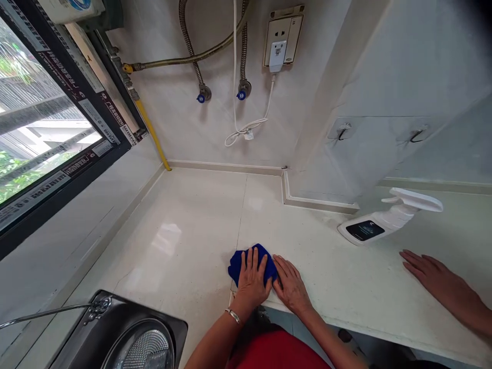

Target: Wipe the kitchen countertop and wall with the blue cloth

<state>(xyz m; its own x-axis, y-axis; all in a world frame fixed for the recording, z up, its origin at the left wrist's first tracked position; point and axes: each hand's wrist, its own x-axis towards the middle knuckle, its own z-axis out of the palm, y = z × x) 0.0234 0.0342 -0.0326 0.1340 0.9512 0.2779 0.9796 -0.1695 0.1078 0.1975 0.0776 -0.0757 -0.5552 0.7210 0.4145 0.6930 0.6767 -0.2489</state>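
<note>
A crumpled blue cloth (pixel 261 252) lies on the pale countertop (pixel 200 225) near its front edge. My left hand (pixel 251 282), with a metal bracelet at the wrist, rests flat on top of the cloth with its fingers stretched and spread. Just to the right, my right hand (pixel 292 287) lies flat on the counter, fingers extended, its thumb side against the cloth's right edge. Part of the cloth is hidden beneath my left palm. A white spray bottle (pixel 371 225) with a black label is farther right, beyond my right hand's reach.
Another person's hand (pixel 434 277) rests on the counter at right. A dark sink (pixel 169 328) with a drain basket is at lower left. An open window frame (pixel 115 138) juts in at left. Hoses, valves (pixel 203 94) and a plugged socket (pixel 284 38) line the back wall.
</note>
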